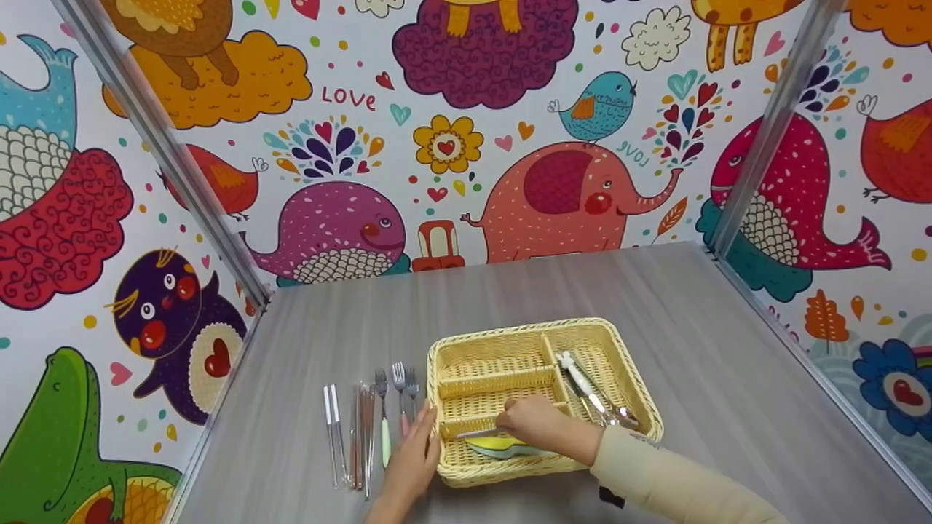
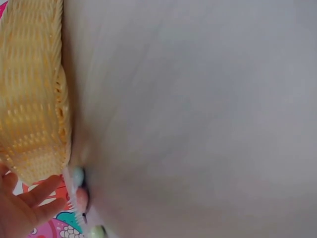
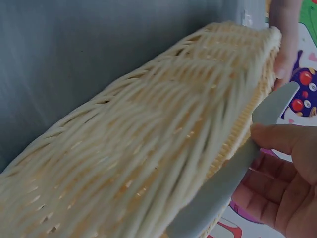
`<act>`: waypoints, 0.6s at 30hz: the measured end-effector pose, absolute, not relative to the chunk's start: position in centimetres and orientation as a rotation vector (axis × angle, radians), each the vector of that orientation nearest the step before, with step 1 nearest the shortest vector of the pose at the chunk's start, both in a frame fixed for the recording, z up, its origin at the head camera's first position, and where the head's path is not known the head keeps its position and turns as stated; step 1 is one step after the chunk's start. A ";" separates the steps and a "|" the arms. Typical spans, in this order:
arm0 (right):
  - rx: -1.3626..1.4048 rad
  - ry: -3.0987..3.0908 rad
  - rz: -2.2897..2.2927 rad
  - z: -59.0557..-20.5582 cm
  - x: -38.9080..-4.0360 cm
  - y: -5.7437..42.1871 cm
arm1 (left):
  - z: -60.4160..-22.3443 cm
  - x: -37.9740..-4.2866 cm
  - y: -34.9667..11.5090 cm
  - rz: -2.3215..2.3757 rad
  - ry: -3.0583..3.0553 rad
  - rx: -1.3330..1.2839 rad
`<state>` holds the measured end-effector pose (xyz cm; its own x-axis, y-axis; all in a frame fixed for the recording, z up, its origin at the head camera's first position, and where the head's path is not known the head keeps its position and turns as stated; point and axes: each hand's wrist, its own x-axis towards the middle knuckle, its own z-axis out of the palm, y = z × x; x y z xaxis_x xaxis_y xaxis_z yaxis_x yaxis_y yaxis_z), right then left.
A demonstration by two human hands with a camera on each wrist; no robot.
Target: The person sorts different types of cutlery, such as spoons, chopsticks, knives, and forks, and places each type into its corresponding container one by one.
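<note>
My right hand (image 1: 535,422) is over the front compartment of a wicker basket (image 1: 455,477). It pinches a pale grey knife (image 3: 213,198) between thumb and fingers, and the knife's tip points left in the head view. Beneath it, a yellow-and-teal utensil (image 1: 495,444) lies in that compartment, partly hidden by the hand. My left hand (image 1: 415,455) is at the basket's left rim, fingers extended along the outside. White-handled spoons (image 1: 582,382) lie in the right-hand compartment.
Left of the basket, several forks (image 1: 399,375) with coloured handles lie beside brown wrapped chopsticks (image 1: 357,437) and a silver-and-white pair (image 1: 333,429). Printed walls (image 1: 349,218) with metal corner posts (image 1: 211,218) enclose the grey table (image 1: 291,335) at the back and sides.
</note>
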<state>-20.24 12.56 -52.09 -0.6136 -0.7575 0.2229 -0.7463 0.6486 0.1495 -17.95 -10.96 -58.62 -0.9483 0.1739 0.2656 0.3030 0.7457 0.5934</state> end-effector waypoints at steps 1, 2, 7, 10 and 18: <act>1.203 -2.609 -0.136 -52.3 -20.2 12.3 | -58.6 -18.0 -11.0 -0.986 -2.751 -0.380; 1.189 -2.623 -0.200 -52.5 -20.2 12.1 | -58.6 -18.0 -10.9 -0.982 -2.750 -0.384; 1.151 -2.755 -0.386 -53.7 -20.0 11.2 | -58.7 -18.1 -11.0 -0.971 -2.745 -0.391; 1.163 -2.801 -0.407 -54.3 -20.0 11.1 | -58.6 -18.0 -11.0 -0.975 -2.746 -0.389; 1.139 -2.865 -0.322 -57.0 -21.2 11.3 | -58.6 -18.1 -11.0 -0.973 -2.743 -0.378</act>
<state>-21.17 11.26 -56.99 -0.7293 -0.6832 -0.0379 -0.6746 0.7086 0.2069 -18.05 -11.01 -58.64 -0.9459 0.1703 0.2761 0.3063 0.7497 0.5866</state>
